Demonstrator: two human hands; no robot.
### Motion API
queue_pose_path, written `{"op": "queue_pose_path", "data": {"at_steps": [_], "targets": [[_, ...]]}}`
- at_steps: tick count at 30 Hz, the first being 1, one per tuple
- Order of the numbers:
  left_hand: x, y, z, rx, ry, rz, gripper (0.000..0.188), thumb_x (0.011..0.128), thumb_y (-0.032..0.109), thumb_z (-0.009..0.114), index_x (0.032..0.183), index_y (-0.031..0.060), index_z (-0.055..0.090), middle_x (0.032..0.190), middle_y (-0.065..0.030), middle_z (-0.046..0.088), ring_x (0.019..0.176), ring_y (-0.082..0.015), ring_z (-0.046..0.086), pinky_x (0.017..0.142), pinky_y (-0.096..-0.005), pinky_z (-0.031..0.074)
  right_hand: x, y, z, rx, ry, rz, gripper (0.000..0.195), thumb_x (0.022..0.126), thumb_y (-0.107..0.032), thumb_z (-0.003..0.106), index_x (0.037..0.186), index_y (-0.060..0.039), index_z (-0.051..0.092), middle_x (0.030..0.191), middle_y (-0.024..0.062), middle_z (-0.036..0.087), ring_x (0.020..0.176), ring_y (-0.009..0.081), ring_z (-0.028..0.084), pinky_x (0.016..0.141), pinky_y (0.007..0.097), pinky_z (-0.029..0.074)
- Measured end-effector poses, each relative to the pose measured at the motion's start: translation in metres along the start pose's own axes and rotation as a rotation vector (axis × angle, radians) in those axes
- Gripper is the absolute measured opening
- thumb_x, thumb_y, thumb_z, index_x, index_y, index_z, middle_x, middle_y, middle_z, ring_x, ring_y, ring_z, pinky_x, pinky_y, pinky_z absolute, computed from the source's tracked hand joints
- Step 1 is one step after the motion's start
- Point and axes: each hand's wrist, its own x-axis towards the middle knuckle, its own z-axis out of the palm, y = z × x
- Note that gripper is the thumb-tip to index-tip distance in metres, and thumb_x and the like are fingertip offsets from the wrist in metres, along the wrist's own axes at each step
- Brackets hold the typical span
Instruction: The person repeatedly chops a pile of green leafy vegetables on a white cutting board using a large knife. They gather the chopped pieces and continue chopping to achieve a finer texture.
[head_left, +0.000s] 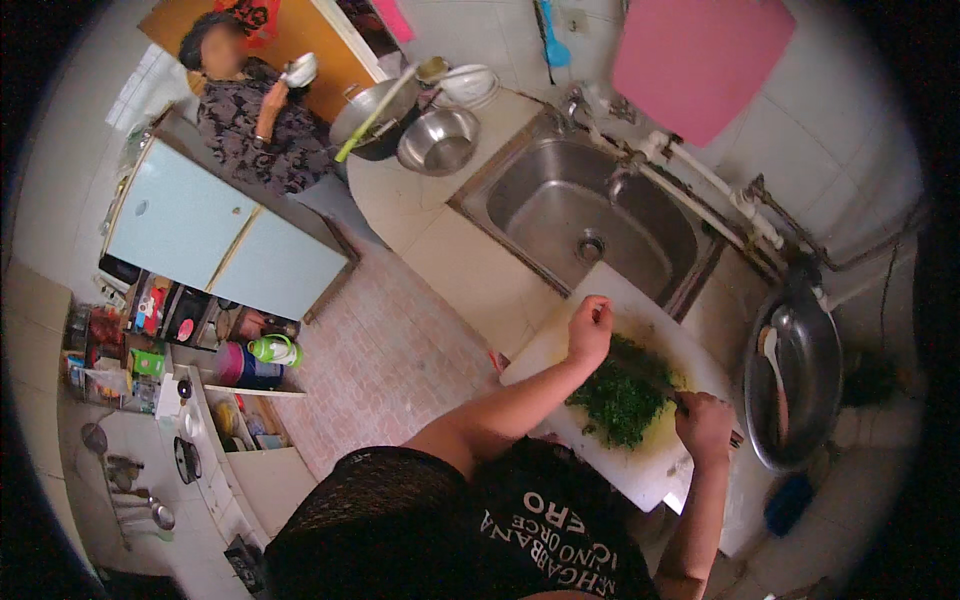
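Note:
Finely chopped green leaves (615, 397) lie in a heap on a white cutting board (532, 367) with yellowish stains. My right hand (703, 424) is closed around the handle of a knife (736, 437), whose end sticks out past the fist. The blade reaches over the greens and is hard to make out against them. My left hand (591, 330) is held at the upper left edge of the heap, fingers curled in, with nothing seen in it. The far corner of the board juts over the rim of a stainless steel sink (592, 202).
A metal basin (796, 382) with a long-handled brush (772, 360) stands right of the board. Steel bowl (439, 142) and wok (375, 112) sit on the counter's far end. Beyond, a person (255, 120) holds a white bowl (300, 71) near a pale blue refrigerator (217, 225).

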Motion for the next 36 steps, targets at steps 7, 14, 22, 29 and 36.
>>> {"op": "queue_pose_path", "data": {"at_steps": [7,14,22,29,36], "targets": [[-0.006,-0.018,-0.001,0.186,-0.059,0.117,0.006,0.086,0.005,0.056,0.091,0.0047,0.059,0.071,-0.0034,0.056,0.065,-0.0139,0.052,0.059,-0.0288,0.042,-0.012,-0.001,0.03,0.058,-0.04,0.077,0.016,0.076,-0.021,0.059,0.088,-0.0141,0.066,0.075,0.013,0.064,0.071,0.0338,0.062,0.063,0.0466,0.048],[0.028,-0.013,-0.004,-0.153,-0.095,-0.354,0.008,0.091,0.011,0.057,0.095,0.0049,0.06,0.074,-0.0026,0.057,0.061,-0.0101,0.049,0.055,-0.0264,0.04,0.019,-0.023,-0.01,-0.026,-0.131,0.038,0.015,0.072,-0.019,0.057,0.08,-0.0101,0.066,0.077,0.0163,0.064,0.077,0.0346,0.063,0.07,0.0463,0.05],[0.015,0.01,0.034,0.294,-0.007,0.143,0.009,0.088,0.011,0.056,0.094,0.0046,0.059,0.073,-0.0105,0.059,0.065,-0.0218,0.056,0.061,-0.0344,0.045,0.003,0.027,0.037,0.163,-0.16,0.063,0.018,0.078,-0.018,0.061,0.092,-0.011,0.07,0.081,0.016,0.066,0.076,0.0352,0.062,0.07,0.0443,0.05],[-0.003,0.071,0.047,0.17,-0.223,0.181,0.006,0.086,0.009,0.057,0.091,0.0051,0.059,0.075,-0.0122,0.062,0.067,-0.0264,0.061,0.063,-0.0361,0.047,-0.016,0.047,0.051,0.489,-0.081,0.167,0.024,0.079,-0.022,0.063,0.102,-0.0154,0.069,0.08,0.0168,0.065,0.075,0.0356,0.063,0.069,0.0441,0.05],[0.048,0.046,0.023,0.162,-0.099,0.106,0.012,0.086,0.012,0.056,0.09,0.0013,0.061,0.08,-0.014,0.064,0.073,-0.0247,0.062,0.066,-0.0362,0.048,0.016,0.01,-0.007,0.209,-0.091,0.109,0.023,0.076,-0.022,0.062,0.095,-0.0114,0.069,0.082,0.0175,0.065,0.079,0.0363,0.062,0.072,0.0465,0.05]]}}
